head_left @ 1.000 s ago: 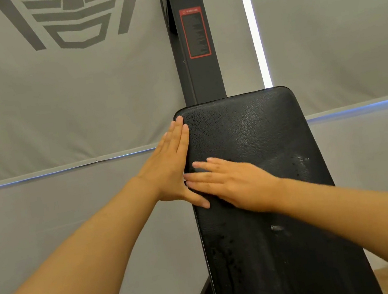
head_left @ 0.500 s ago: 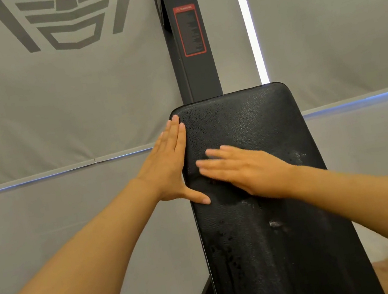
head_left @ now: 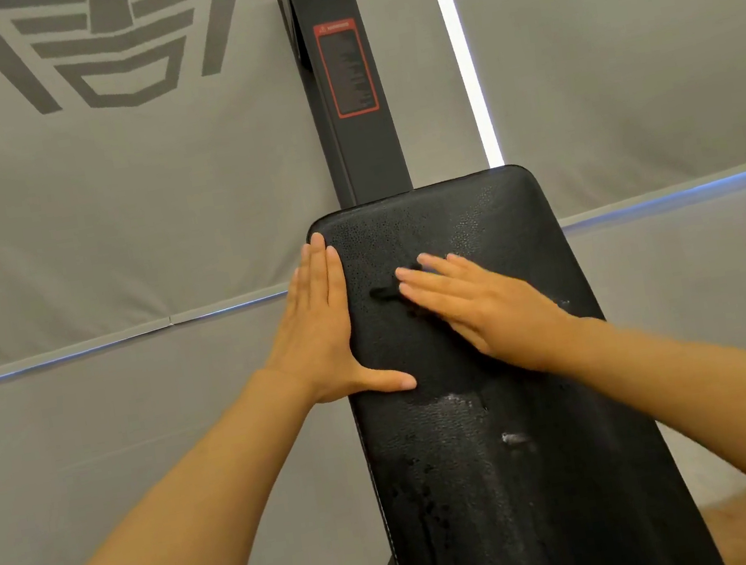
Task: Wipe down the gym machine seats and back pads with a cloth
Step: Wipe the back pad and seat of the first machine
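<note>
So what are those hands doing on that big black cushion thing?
A person is cleaning the back pad of a gym machine. The right hand lies flat on the pad's front, pressing on something dark that is probably a black cloth, though it is hard to tell. The left hand rests flat along the pad's left edge, thumb across the front. Wet streaks shine lower down the pad.

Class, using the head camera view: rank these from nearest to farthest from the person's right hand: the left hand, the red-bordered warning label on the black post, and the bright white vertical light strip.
Measured from the right hand flat on the black textured back pad:
1. Left hand, just to its left on the pad's edge.
2. Bright white vertical light strip, above; its lower end stops just over the pad's top.
3. Red-bordered warning label, high on the black post.
</note>
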Demonstrator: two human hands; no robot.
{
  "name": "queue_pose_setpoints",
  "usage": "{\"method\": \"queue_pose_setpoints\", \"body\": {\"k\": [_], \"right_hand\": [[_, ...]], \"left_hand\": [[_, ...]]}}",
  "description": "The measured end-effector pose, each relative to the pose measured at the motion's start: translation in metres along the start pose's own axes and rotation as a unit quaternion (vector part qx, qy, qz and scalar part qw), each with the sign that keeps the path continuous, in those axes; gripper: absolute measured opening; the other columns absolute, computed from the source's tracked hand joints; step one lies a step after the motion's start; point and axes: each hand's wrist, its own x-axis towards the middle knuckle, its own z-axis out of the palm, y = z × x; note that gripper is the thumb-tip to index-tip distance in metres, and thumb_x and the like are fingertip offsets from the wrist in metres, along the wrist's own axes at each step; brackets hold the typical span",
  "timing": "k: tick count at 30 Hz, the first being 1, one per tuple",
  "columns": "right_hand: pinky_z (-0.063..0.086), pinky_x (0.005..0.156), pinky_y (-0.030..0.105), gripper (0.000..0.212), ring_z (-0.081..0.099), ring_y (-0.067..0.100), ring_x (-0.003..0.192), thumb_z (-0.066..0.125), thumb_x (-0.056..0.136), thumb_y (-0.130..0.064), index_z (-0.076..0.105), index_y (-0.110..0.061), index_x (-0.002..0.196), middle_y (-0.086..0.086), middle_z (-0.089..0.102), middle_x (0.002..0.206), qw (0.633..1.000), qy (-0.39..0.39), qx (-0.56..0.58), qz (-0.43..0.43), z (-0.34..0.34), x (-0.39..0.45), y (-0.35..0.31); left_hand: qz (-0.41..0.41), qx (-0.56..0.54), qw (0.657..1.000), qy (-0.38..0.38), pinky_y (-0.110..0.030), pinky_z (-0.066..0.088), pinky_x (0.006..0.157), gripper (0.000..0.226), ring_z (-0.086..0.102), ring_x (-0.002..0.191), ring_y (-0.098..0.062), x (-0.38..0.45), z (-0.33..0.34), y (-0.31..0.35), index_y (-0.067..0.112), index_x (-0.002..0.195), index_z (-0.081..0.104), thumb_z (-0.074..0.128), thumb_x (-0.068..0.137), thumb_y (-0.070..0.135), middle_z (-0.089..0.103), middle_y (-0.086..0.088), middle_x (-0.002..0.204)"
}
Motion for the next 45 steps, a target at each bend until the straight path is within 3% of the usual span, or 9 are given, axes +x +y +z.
{"method": "queue_pose_setpoints", "body": {"k": [4,11,19,24,27,31,35,41,45], "right_hand": [[0.029,0.115,0.05,0.045,0.034,0.033,0.141,0.041,0.097,-0.015,0.048,-0.004,0.141,0.009,0.043,0.15,0.978,0.101,0.037,0.177,0.007,0.001,-0.028],[0.02,0.12,0.039,0.047,0.024,0.023,0.146,0.04,0.101,-0.018,0.039,-0.011,0.148,0.003,0.032,0.156,0.996,-0.044,0.013,-0.079,-0.004,-0.036,-0.004],[0.022,0.117,0.046,0.045,0.03,0.031,0.143,0.038,0.1,-0.017,0.047,-0.006,0.142,0.006,0.039,0.152,0.975,0.112,0.047,0.184,0.009,-0.033,-0.02],[0.02,0.12,0.039,0.045,0.024,0.024,0.147,0.038,0.103,-0.02,0.042,-0.01,0.146,0.002,0.033,0.156,0.998,-0.024,0.018,-0.06,-0.007,-0.06,0.0],[0.023,0.119,0.04,0.044,0.023,0.022,0.147,0.036,0.103,-0.018,0.041,-0.012,0.147,0.001,0.033,0.156,0.994,-0.058,0.023,-0.094,-0.014,-0.051,0.03],[0.021,0.12,0.041,0.044,0.025,0.023,0.146,0.038,0.102,-0.018,0.043,-0.009,0.145,0.003,0.036,0.154,0.999,0.039,0.026,0.027,-0.006,-0.051,0.03],[0.02,0.119,0.041,0.046,0.027,0.024,0.145,0.038,0.1,-0.021,0.045,-0.01,0.144,0.0,0.036,0.153,0.967,0.131,0.073,0.206,0.004,-0.05,-0.005],[0.023,0.119,0.041,0.045,0.024,0.023,0.147,0.038,0.104,-0.023,0.041,-0.01,0.146,0.002,0.033,0.156,1.0,-0.007,0.025,-0.002,-0.012,-0.092,0.017],[0.024,0.118,0.041,0.044,0.029,0.024,0.145,0.034,0.104,-0.023,0.042,-0.01,0.145,0.004,0.036,0.154,1.0,-0.002,0.012,0.001,-0.014,-0.081,0.047]], "left_hand": [[-0.016,-0.019,1.0,0.016,-0.036,-0.015,0.12,0.16,-0.037,0.142,-0.022,0.003,0.006,0.005,0.005,0.146,-0.031,0.04,0.039,0.102,-0.042,-0.01,0.152],[-0.028,-0.032,0.998,0.044,-0.033,-0.021,0.116,0.153,-0.039,0.14,-0.02,0.003,0.01,0.01,0.007,0.145,-0.033,0.035,0.044,0.099,-0.046,-0.007,0.148],[-0.044,-0.029,0.998,0.041,-0.035,-0.02,0.118,0.155,-0.038,0.141,-0.02,0.003,0.009,0.014,0.005,0.146,-0.031,0.044,0.045,0.095,-0.043,-0.008,0.151],[-0.031,-0.007,0.998,0.046,-0.029,-0.028,0.112,0.152,-0.04,0.139,-0.019,0.003,0.01,0.013,0.008,0.143,-0.035,0.032,0.043,0.102,-0.044,-0.007,0.15],[-0.027,0.012,0.998,0.049,-0.03,-0.028,0.113,0.152,-0.04,0.14,-0.019,0.004,0.013,0.012,0.009,0.147,-0.03,0.018,0.041,0.106,-0.039,-0.007,0.154],[-0.015,0.028,0.998,0.057,-0.032,-0.025,0.115,0.149,-0.038,0.141,-0.019,0.004,0.016,0.011,0.008,0.151,-0.023,0.017,0.044,0.105,-0.035,-0.005,0.157],[0.002,0.039,0.997,0.067,-0.035,-0.021,0.117,0.141,-0.033,0.144,-0.02,0.005,0.018,0.008,0.012,0.153,-0.018,0.023,0.052,0.102,-0.03,-0.002,0.159],[-0.005,0.035,0.997,0.067,-0.038,-0.016,0.119,0.141,-0.033,0.144,-0.019,0.005,0.02,0.007,0.014,0.151,-0.02,0.017,0.049,0.104,-0.031,-0.001,0.157],[-0.015,0.042,0.997,0.063,-0.037,-0.016,0.118,0.139,-0.035,0.143,-0.019,0.006,0.018,0.007,0.015,0.148,-0.025,0.022,0.049,0.101,-0.034,-0.002,0.156]]}}
